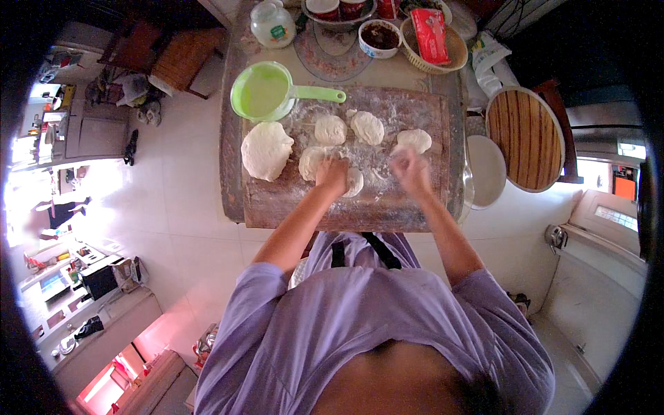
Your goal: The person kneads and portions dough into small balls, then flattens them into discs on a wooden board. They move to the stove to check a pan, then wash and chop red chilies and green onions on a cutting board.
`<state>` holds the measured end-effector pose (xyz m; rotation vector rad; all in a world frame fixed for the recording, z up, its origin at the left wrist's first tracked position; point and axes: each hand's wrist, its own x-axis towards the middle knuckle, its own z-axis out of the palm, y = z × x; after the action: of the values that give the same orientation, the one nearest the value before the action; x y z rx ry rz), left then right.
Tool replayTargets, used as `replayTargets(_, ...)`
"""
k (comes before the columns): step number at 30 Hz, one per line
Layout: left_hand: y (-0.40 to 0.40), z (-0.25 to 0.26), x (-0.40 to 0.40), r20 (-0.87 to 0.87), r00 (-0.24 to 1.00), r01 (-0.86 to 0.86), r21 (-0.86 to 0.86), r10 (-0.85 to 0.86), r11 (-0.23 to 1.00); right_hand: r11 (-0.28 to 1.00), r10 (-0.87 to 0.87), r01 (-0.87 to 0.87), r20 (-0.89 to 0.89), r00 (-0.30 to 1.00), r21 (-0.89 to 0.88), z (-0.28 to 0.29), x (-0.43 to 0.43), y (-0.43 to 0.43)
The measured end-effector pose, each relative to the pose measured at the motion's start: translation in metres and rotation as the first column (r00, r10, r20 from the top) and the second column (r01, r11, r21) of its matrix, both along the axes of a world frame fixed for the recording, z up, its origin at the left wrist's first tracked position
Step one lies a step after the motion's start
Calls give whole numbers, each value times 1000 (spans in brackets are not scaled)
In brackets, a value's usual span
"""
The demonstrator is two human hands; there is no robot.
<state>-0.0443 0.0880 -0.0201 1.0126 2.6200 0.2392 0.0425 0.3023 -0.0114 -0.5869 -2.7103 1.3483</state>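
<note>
A floured wooden board (280,207) bears several pieces of dough. My left hand (332,174) lies between a dough piece (309,164) and a smaller round one (355,183), touching the dough; its fingers are partly hidden. My right hand (411,168), blurred, is just below an oval dough piece (414,140) at the right; whether it holds anything is unclear. Two more dough pieces, one (330,129) beside the other (368,128), sit higher up. The largest dough lump (266,151) rests at the board's left side, beneath a green long-handled strainer or scoop (263,92).
Along the table's far side stand a glass jar (272,26), a bowl of dark filling (379,37) and a basket (448,59) holding a red packet (430,36). To the right are a round striped board (525,139) and a pale round lid or plate (486,171).
</note>
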Motion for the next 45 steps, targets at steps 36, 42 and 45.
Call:
replayTargets(36, -5, -4, 47, 734, 535, -754, 191, 418, 629, 800, 320, -308, 69, 945, 515, -10, -22, -66)
replayTargets(42, -14, -20, 50, 794, 352, -880, 101, 496, 464, 729, 461, -394, 25, 887, 560, -26, -11, -64)
replayTargets(45, -4, 1, 47, 681, 477, -834, 150, 556, 531, 771, 376, -359, 80, 923, 525, 4, -3, -48)
